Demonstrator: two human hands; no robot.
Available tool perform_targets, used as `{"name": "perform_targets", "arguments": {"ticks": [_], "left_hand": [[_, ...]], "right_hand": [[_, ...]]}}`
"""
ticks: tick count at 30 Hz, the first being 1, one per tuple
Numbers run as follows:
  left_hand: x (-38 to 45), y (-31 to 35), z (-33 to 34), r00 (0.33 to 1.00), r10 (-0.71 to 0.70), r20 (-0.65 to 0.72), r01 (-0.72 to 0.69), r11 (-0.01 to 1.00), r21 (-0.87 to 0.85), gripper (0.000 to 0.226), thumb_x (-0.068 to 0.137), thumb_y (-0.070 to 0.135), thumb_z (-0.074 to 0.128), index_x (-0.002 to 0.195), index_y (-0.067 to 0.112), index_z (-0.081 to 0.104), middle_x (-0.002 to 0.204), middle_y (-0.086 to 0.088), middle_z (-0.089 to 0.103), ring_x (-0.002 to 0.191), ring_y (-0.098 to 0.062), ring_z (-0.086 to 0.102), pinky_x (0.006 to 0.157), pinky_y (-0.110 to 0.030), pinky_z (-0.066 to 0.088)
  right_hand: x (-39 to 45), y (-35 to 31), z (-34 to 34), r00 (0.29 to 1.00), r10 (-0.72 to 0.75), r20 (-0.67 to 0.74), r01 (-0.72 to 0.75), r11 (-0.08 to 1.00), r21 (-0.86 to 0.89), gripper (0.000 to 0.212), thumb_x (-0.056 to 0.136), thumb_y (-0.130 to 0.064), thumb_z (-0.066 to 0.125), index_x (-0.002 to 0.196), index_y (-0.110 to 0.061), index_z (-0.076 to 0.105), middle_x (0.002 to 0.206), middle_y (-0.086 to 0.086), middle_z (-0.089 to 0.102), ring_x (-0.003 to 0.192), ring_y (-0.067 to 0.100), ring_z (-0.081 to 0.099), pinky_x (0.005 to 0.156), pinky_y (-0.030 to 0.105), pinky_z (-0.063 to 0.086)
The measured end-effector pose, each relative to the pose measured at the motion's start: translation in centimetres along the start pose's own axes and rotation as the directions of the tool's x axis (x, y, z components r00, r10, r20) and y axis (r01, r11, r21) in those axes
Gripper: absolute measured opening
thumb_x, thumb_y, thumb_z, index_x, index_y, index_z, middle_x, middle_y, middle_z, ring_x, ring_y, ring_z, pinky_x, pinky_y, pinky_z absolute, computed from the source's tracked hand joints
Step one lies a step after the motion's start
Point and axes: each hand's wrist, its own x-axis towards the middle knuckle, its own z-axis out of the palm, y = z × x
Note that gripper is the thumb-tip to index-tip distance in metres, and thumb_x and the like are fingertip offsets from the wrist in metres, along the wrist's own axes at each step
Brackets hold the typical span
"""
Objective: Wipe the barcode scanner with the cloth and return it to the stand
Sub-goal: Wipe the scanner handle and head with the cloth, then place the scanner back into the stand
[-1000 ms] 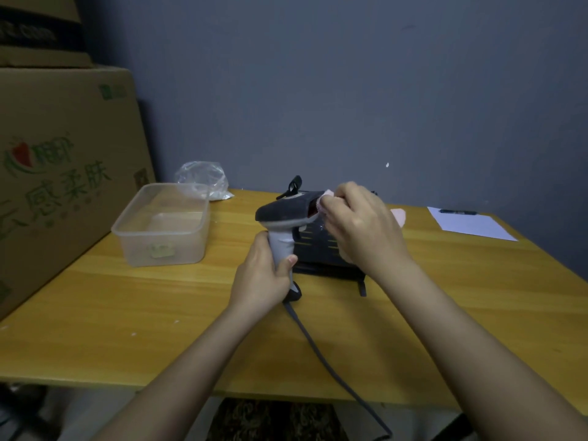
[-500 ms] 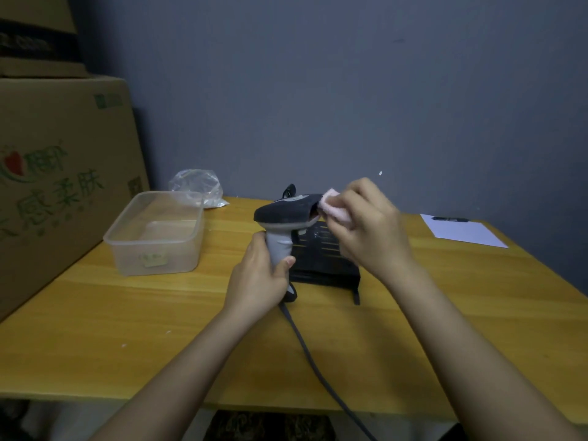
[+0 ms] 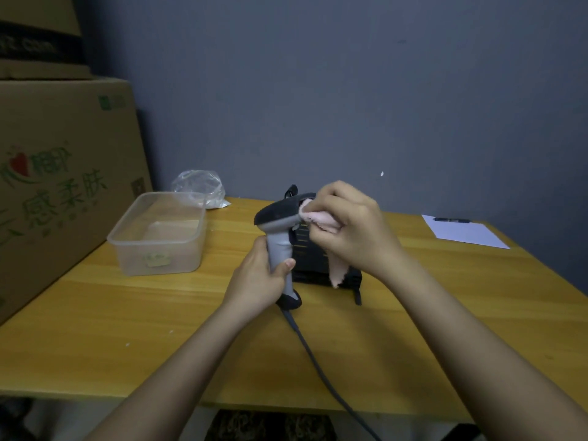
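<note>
My left hand (image 3: 257,281) grips the grey handle of the barcode scanner (image 3: 278,218), holding it upright above the wooden table (image 3: 127,329). Its dark head points right, and its cable (image 3: 318,367) trails toward the table's front edge. My right hand (image 3: 353,230) holds a pink cloth (image 3: 321,219) pressed against the front of the scanner's head; a strip of cloth hangs down below the hand. The black stand (image 3: 313,265) sits on the table right behind the scanner, partly hidden by both hands.
A clear plastic tub (image 3: 159,237) stands at the left, with a crumpled plastic bag (image 3: 199,187) behind it. Large cardboard boxes (image 3: 57,173) line the left edge. A sheet of white paper (image 3: 464,233) with a pen (image 3: 451,220) lies at the back right.
My right hand has shifted the cloth on the scanner's front, and a strip of cloth now hangs below the hand. The left hand keeps its hold on the handle.
</note>
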Motion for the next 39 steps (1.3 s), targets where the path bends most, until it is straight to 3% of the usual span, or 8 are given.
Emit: {"name": "perform_targets", "arguments": {"ticks": [5, 9, 16, 20, 27, 31, 35, 39], "left_hand": [[0.1, 0.4, -0.3, 1.000, 0.016, 0.006, -0.016, 0.999, -0.044, 0.031, 0.089, 0.034, 0.055, 0.115, 0.023, 0.043, 0.111, 0.004, 0.058, 0.097, -0.022, 0.061, 0.082, -0.043, 0.051], [0.2, -0.1, -0.1, 0.998, -0.002, 0.057, 0.003, 1.000, -0.017, 0.038, 0.090, 0.033, 0.055, 0.123, 0.020, 0.041, 0.106, 0.008, 0.052, 0.095, -0.015, 0.054, 0.079, -0.037, 0.048], [0.1, -0.6, 0.3, 0.998, -0.024, 0.066, 0.034, 0.988, -0.153, 0.039, 0.088, 0.032, 0.058, 0.121, 0.020, 0.043, 0.115, 0.000, 0.057, 0.104, -0.022, 0.060, 0.089, -0.050, 0.051], [0.8, -0.3, 0.1, 0.998, -0.039, 0.055, 0.051, 0.970, -0.239, 0.037, 0.088, 0.028, 0.058, 0.120, 0.019, 0.043, 0.101, 0.011, 0.055, 0.101, -0.020, 0.060, 0.090, -0.049, 0.051], [2.4, 0.2, 0.6, 0.984, -0.136, 0.116, 0.174, 0.877, -0.447, 0.039, 0.081, 0.027, 0.069, 0.110, 0.015, 0.046, 0.108, -0.006, 0.060, 0.101, -0.025, 0.063, 0.086, -0.051, 0.055], [3.4, 1.5, 1.4, 0.979, -0.165, 0.122, 0.204, 0.840, -0.503, 0.036, 0.077, 0.024, 0.075, 0.096, 0.015, 0.046, 0.101, -0.012, 0.064, 0.089, -0.024, 0.067, 0.066, -0.040, 0.059], [4.8, 2.6, 2.8, 0.988, -0.140, 0.059, 0.152, 0.899, -0.410, 0.083, 0.049, 0.051, 0.081, 0.109, 0.003, 0.049, 0.099, -0.014, 0.067, 0.088, -0.029, 0.069, 0.070, -0.051, 0.059], [5.5, 4.4, 4.3, 0.997, -0.081, -0.012, 0.076, 0.971, -0.225, 0.077, 0.058, 0.051, 0.078, 0.112, 0.007, 0.044, 0.094, -0.004, 0.065, 0.086, -0.026, 0.067, 0.071, -0.045, 0.057]], "right_hand": [[0.0, 0.1, 0.3, 0.978, 0.093, -0.186, -0.115, 0.987, -0.113, 0.007, 0.075, -0.005, 0.068, 0.081, -0.006, 0.065, 0.083, 0.009, 0.062, 0.073, 0.022, 0.059, 0.059, 0.031, 0.046], [-0.4, -0.2, 0.7, 0.992, 0.092, -0.091, -0.095, 0.995, -0.023, 0.005, 0.074, -0.009, 0.068, 0.079, -0.009, 0.065, 0.082, 0.005, 0.063, 0.073, 0.018, 0.057, 0.059, 0.028, 0.043], [-0.6, 0.3, 1.1, 0.978, 0.190, -0.083, -0.195, 0.979, -0.062, 0.008, 0.079, -0.013, 0.066, 0.085, -0.008, 0.065, 0.089, 0.009, 0.063, 0.078, 0.022, 0.059, 0.063, 0.033, 0.045], [-1.4, 3.1, 0.7, 0.915, 0.404, 0.017, -0.384, 0.880, -0.280, 0.016, 0.083, -0.021, 0.061, 0.089, -0.007, 0.065, 0.091, 0.011, 0.059, 0.083, 0.029, 0.056, 0.064, 0.032, 0.039], [-5.8, 1.8, 0.4, 0.905, 0.424, 0.016, -0.420, 0.891, 0.173, 0.020, 0.083, -0.001, 0.057, 0.090, -0.018, 0.064, 0.106, -0.002, 0.052, 0.096, 0.001, 0.051, 0.079, 0.007, 0.039], [-7.0, 1.4, 1.7, 0.912, 0.407, 0.051, -0.402, 0.912, -0.075, 0.026, 0.085, -0.006, 0.049, 0.091, -0.018, 0.072, 0.102, 0.000, 0.064, 0.099, 0.021, 0.057, 0.078, 0.034, 0.047], [-6.7, 0.8, 3.1, 0.855, 0.497, 0.151, -0.455, 0.857, -0.243, 0.030, 0.088, -0.037, 0.055, 0.096, -0.011, 0.067, 0.094, 0.013, 0.061, 0.093, 0.031, 0.055, 0.066, 0.034, 0.038], [-6.3, 1.1, 3.9, 0.823, 0.546, 0.155, -0.415, 0.766, -0.491, 0.056, 0.079, -0.058, 0.060, 0.105, -0.008, 0.060, 0.103, 0.012, 0.057, 0.101, 0.030, 0.050, 0.072, 0.035, 0.036]]}}
